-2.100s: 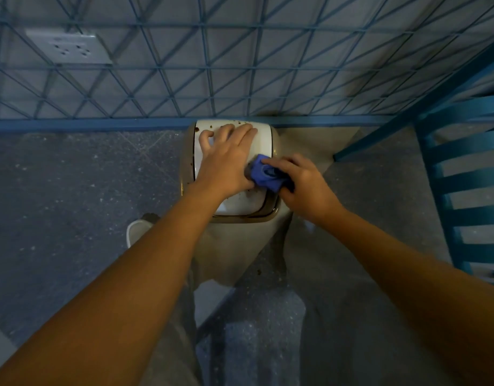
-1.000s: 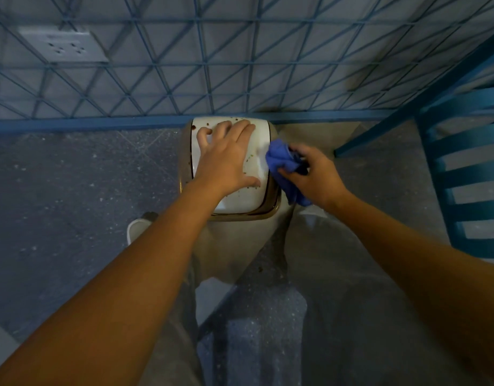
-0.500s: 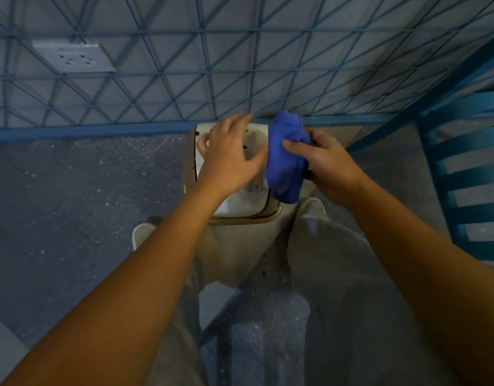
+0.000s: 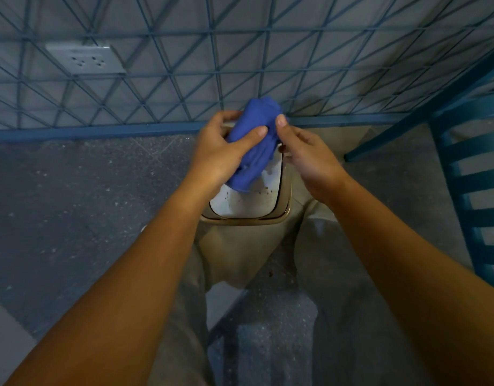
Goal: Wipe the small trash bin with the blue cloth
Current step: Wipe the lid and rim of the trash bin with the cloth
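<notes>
The small trash bin (image 4: pixel 244 217) stands on the floor against the wall, beige with a white lid speckled with brown spots. Above the lid hangs the bunched blue cloth (image 4: pixel 255 147), held up off the bin. My left hand (image 4: pixel 220 151) grips the cloth's left side, thumb across its front. My right hand (image 4: pixel 307 154) pinches its upper right edge with thumb and fingertips. The far half of the lid is hidden behind the cloth and hands.
A blue tiled wall (image 4: pixel 240 65) with a white socket (image 4: pixel 87 59) runs behind the bin. A blue slatted chair (image 4: pixel 471 176) stands at right. My beige trouser legs (image 4: pixel 337 274) flank the bin on the speckled grey floor (image 4: pixel 73 204).
My left hand left the bin lid and took hold of the cloth. The cloth rose from the lid's right side to above it, now held in both hands.
</notes>
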A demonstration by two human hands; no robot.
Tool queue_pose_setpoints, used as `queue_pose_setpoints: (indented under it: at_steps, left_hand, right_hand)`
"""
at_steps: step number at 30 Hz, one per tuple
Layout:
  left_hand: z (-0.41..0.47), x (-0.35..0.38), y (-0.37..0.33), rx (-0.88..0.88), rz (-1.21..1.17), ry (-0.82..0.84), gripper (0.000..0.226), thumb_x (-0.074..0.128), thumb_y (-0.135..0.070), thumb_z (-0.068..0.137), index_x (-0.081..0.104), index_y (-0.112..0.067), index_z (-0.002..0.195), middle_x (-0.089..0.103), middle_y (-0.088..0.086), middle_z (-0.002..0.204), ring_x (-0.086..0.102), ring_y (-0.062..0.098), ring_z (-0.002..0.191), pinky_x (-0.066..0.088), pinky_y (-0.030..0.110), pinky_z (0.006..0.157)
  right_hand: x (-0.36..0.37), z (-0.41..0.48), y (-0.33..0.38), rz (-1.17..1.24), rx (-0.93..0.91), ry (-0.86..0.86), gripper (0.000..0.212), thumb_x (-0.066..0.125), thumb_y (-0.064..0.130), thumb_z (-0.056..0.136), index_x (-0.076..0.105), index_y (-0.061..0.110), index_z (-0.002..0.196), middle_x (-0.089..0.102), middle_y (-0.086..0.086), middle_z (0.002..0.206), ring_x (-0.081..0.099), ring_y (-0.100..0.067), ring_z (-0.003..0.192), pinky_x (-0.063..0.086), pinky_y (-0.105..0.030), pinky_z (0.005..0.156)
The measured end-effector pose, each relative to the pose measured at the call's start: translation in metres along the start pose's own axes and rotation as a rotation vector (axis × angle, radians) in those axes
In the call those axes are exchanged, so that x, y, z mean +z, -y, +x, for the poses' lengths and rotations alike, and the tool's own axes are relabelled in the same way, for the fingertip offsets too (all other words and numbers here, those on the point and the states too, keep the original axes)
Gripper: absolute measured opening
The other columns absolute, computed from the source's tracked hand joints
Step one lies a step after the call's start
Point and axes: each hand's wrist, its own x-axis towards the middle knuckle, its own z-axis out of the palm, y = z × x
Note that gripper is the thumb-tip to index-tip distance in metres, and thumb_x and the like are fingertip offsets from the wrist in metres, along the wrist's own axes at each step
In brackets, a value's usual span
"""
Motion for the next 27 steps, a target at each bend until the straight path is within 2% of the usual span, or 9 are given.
queue_pose_setpoints:
  at_steps: [2,3,5,8,11,14,20,23,27]
  left_hand:
    - [0.006,-0.007,0.001,0.116,0.123,-0.120,0.035,0.070,-0.027,0.079,0.049,-0.025,0.107,0.055,-0.017,0.094,0.055,-0.006,0.082,0.043,0.001,0.067]
    - [0.009,-0.010,0.003,0.165,0.189,-0.159,0.036,0.069,-0.027,0.080,0.050,-0.024,0.109,0.054,-0.015,0.097,0.054,-0.003,0.083,0.041,0.000,0.067]
    - [0.012,-0.013,0.010,0.239,0.330,-0.174,0.042,0.068,-0.025,0.080,0.051,-0.021,0.118,0.051,-0.002,0.114,0.051,0.005,0.092,0.037,-0.001,0.072]
    - [0.010,-0.001,0.023,0.315,0.553,-0.091,0.047,0.065,-0.022,0.082,0.050,-0.022,0.127,0.037,0.010,0.131,0.046,0.015,0.109,0.038,0.015,0.091]
    - [0.008,0.015,0.035,0.403,0.763,0.026,0.048,0.060,-0.021,0.085,0.048,-0.021,0.131,0.030,0.008,0.146,0.042,0.025,0.125,0.038,0.029,0.100]
    - [0.012,0.019,0.039,0.431,0.857,0.061,0.048,0.056,-0.020,0.087,0.046,-0.019,0.134,0.035,0.006,0.147,0.044,0.029,0.123,0.041,0.039,0.099]
    - [0.021,0.000,0.041,0.368,0.757,-0.105,0.046,0.057,-0.014,0.084,0.050,-0.009,0.130,0.047,0.012,0.135,0.050,0.029,0.119,0.038,0.032,0.101]
    - [0.013,0.009,0.040,0.390,0.774,-0.027,0.048,0.058,-0.013,0.083,0.050,-0.010,0.130,0.049,0.012,0.134,0.049,0.027,0.121,0.036,0.028,0.101]
    - [0.003,0.027,0.045,0.466,0.820,0.086,0.049,0.061,-0.014,0.080,0.053,-0.009,0.128,0.052,0.015,0.129,0.053,0.033,0.112,0.045,0.040,0.098]
  right_hand:
    - [-0.008,0.005,-0.010,-0.330,-0.107,-0.071,0.034,0.039,0.037,0.097,0.060,0.015,0.111,0.061,0.004,0.103,0.056,-0.001,0.098,0.044,-0.016,0.092]
    - [-0.013,0.010,-0.019,-0.541,-0.151,-0.092,0.036,0.040,0.037,0.097,0.054,0.017,0.124,0.057,-0.002,0.119,0.051,-0.010,0.112,0.041,-0.025,0.101]
    - [-0.023,0.017,-0.036,-0.897,-0.152,-0.061,0.050,0.047,0.035,0.093,0.035,0.024,0.141,0.036,-0.004,0.146,0.033,-0.024,0.133,0.029,-0.041,0.111]
    - [-0.024,0.019,-0.051,-1.145,-0.181,0.026,0.072,0.058,0.039,0.087,0.019,0.031,0.147,0.017,0.001,0.157,0.017,-0.032,0.142,0.016,-0.050,0.116]
    - [-0.023,0.017,-0.052,-1.172,-0.200,0.004,0.078,0.063,0.039,0.083,0.019,0.028,0.147,0.018,0.001,0.157,0.016,-0.033,0.142,0.012,-0.052,0.117]
    - [-0.022,0.015,-0.050,-1.176,-0.224,-0.005,0.078,0.065,0.038,0.082,0.023,0.026,0.147,0.021,-0.001,0.156,0.020,-0.033,0.141,0.016,-0.053,0.116]
    - [-0.023,0.014,-0.051,-1.163,-0.217,0.002,0.078,0.062,0.037,0.084,0.018,0.027,0.148,0.018,-0.001,0.157,0.022,-0.031,0.140,0.017,-0.053,0.116]
    - [-0.022,0.016,-0.053,-1.156,-0.225,-0.013,0.077,0.063,0.036,0.083,0.021,0.026,0.147,0.021,-0.002,0.156,0.024,-0.031,0.139,0.019,-0.054,0.115]
    - [-0.021,0.019,-0.057,-1.119,-0.247,-0.052,0.073,0.065,0.038,0.081,0.030,0.024,0.144,0.028,-0.004,0.154,0.032,-0.033,0.136,0.024,-0.055,0.112]
